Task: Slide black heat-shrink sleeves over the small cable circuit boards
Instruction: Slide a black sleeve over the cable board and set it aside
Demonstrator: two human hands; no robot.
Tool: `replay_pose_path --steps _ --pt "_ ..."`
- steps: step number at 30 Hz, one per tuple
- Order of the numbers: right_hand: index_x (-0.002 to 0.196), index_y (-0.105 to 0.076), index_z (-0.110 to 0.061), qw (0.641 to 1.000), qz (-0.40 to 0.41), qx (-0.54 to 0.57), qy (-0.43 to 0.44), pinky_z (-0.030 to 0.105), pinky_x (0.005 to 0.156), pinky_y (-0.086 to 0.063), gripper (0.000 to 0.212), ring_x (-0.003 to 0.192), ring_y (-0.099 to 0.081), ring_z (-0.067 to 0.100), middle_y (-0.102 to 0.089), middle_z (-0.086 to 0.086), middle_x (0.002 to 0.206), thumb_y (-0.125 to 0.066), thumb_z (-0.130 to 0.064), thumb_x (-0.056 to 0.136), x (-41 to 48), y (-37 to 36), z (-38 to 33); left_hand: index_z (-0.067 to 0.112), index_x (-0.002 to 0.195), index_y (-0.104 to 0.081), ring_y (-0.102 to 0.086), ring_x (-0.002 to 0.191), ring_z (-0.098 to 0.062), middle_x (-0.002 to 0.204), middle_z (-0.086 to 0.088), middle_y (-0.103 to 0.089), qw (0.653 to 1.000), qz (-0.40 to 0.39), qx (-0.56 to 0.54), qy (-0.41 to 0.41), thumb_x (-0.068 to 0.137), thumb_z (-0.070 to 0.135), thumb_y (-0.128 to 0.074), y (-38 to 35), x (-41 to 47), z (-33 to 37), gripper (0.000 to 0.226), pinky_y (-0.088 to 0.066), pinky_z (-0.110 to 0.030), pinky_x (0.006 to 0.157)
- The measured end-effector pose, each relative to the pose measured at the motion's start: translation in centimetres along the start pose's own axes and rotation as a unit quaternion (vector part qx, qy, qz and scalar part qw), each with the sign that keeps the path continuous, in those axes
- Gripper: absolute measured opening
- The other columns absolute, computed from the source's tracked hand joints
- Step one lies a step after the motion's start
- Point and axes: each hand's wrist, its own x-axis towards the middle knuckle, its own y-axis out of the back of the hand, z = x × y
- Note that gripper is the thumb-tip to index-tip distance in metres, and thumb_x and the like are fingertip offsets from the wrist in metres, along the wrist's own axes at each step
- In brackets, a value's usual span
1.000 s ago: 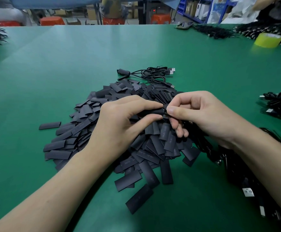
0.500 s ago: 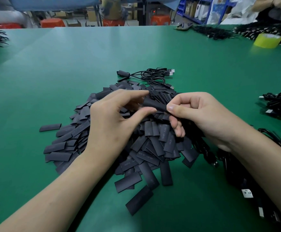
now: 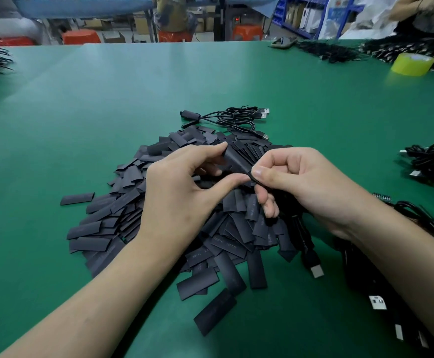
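Note:
A big heap of flat black heat-shrink sleeves (image 3: pixel 174 223) lies on the green table (image 3: pixel 107 104). Above the heap my left hand (image 3: pixel 182 192) pinches one black sleeve (image 3: pixel 236 161) between forefinger and thumb. My right hand (image 3: pixel 303 184) grips a thin black cable (image 3: pixel 262 184) just where it enters that sleeve. The circuit board is hidden inside the sleeve. The cable hangs down under my right hand and ends in a USB plug (image 3: pixel 315 270) lying on the table.
A few sleeved cables with USB plugs (image 3: pixel 236 117) lie behind the heap. Bundles of black cables sit at the right edge (image 3: pixel 432 161) and under my right forearm (image 3: pixel 381 301). A yellow tape roll (image 3: pixel 412 63) and more cable piles (image 3: pixel 332 51) are at the far right.
My left hand has slid to the left and up with the sleeve, so more of the sleeve shows between the two hands. My right hand has held its place on the cable.

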Motion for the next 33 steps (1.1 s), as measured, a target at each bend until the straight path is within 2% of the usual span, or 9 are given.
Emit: replay_pose_path --steps 6,11,15,19,21,23,27,30,33 --pt "0.086 -0.062 -0.004 1.0 -0.004 0.004 0.001 0.027 0.052 -0.052 0.017 0.052 -0.062 0.022 -0.069 0.014 0.068 -0.058 -0.011 0.1 0.0 0.1 0.0 0.016 0.115 -0.076 -0.069 0.081 -0.006 0.091 0.01 -0.073 1.0 0.002 0.01 -0.003 0.077 0.032 -0.09 -0.1 0.1 -0.2 0.043 -0.054 -0.017 0.081" --pt "0.095 -0.064 0.0 0.997 -0.07 -0.005 -0.038 0.03 0.055 -0.055 0.026 0.06 -0.068 0.027 -0.071 0.019 0.075 -0.064 -0.026 0.089 -0.3 0.6 -0.1 0.016 0.114 -0.076 -0.07 0.082 -0.006 0.091 0.011 -0.073 1.0 0.016 -0.002 0.027 0.076 0.03 -0.09 0.1 0.3 -0.5 0.043 -0.053 -0.015 0.084" --pt "0.09 -0.065 -0.002 0.996 -0.081 0.004 -0.033 0.026 0.046 -0.049 0.022 0.048 -0.06 0.021 -0.065 0.015 0.066 -0.065 -0.024 0.088 -0.4 0.8 -0.5 0.018 0.118 -0.076 -0.07 0.083 -0.007 0.092 0.01 -0.073 1.0 0.005 -0.006 0.028 0.077 0.033 -0.088 0.0 0.3 -0.3 0.045 -0.054 -0.018 0.085" --pt "0.089 -0.07 -0.005 0.999 -0.032 0.029 -0.03 0.019 0.037 -0.038 0.019 0.038 -0.047 0.012 -0.06 0.009 0.062 -0.066 -0.023 0.089 0.0 2.0 -1.7 0.02 0.133 -0.068 -0.067 0.093 -0.008 0.109 0.013 -0.073 1.0 -0.012 0.01 0.01 0.08 0.042 -0.084 0.2 0.3 -0.3 0.059 -0.052 -0.026 0.094" --pt "0.091 -0.071 -0.004 0.999 0.002 -0.03 -0.035 0.017 0.037 -0.034 0.018 0.038 -0.044 0.01 -0.061 0.006 0.063 -0.066 -0.021 0.093 1.1 3.4 -2.6 0.02 0.135 -0.067 -0.066 0.096 -0.011 0.113 0.014 -0.072 1.0 -0.013 0.012 0.011 0.081 0.043 -0.082 0.2 0.2 -0.4 0.06 -0.053 -0.034 0.097" --pt "0.09 -0.072 -0.005 0.986 0.036 -0.158 -0.035 0.019 0.04 -0.035 0.018 0.04 -0.045 0.01 -0.065 0.003 0.064 -0.067 -0.021 0.097 3.5 4.7 -3.8 0.02 0.134 -0.067 -0.066 0.098 -0.011 0.113 0.013 -0.072 1.0 -0.022 0.019 0.011 0.084 0.044 -0.08 0.1 0.1 -0.5 0.057 -0.053 -0.036 0.096" --pt "0.087 -0.073 -0.014 0.906 0.11 -0.409 0.009 0.023 0.052 -0.042 0.017 0.048 -0.055 0.005 -0.072 -0.001 0.071 -0.069 -0.029 0.095 11.0 5.4 -5.4 0.024 0.13 -0.07 -0.066 0.098 -0.01 0.11 0.013 -0.072 0.998 -0.058 0.035 0.003 0.087 0.046 -0.077 -0.2 0.0 -0.6 0.049 -0.055 -0.037 0.091" --pt "0.098 -0.075 -0.014 0.845 0.098 -0.525 0.024 0.024 0.075 -0.042 0.019 0.087 -0.064 0.014 -0.074 0.003 0.099 -0.068 -0.031 0.095 15.7 4.1 -4.7 0.025 0.125 -0.073 -0.065 0.096 -0.009 0.106 0.014 -0.073 0.995 -0.084 0.047 -0.009 0.087 0.047 -0.075 -0.3 -0.2 -0.7 0.044 -0.055 -0.036 0.09" --pt "0.121 -0.071 -0.014 0.841 0.045 -0.538 0.014 0.023 0.089 -0.043 0.035 0.111 -0.062 0.02 -0.069 0.005 0.123 -0.067 -0.038 0.096 17.5 2.4 -3.7 0.026 0.122 -0.075 -0.064 0.096 -0.008 0.103 0.016 -0.073 0.993 -0.101 0.058 -0.018 0.088 0.049 -0.072 -0.3 -0.2 -0.7 0.041 -0.053 -0.033 0.089"
